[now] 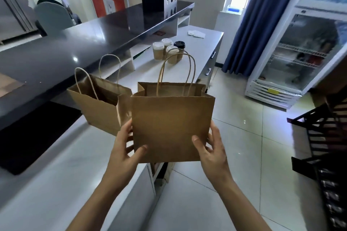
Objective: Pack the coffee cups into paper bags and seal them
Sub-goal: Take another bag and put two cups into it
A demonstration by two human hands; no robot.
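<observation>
Both the left hand (124, 148) and right hand (210, 148) are gripping an open paper bag (171, 127) by its lower corners. A second bag (101, 103) is standing left of it on the surface (56, 174), with coffee cups (168, 50) sitting well beyond it.

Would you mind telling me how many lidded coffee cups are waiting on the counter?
4, clustered on the grey counter beyond the bags: white-lidded brown paper cups at left, rear and front, plus a black-lidded cup at right. Others may be hidden.
</observation>
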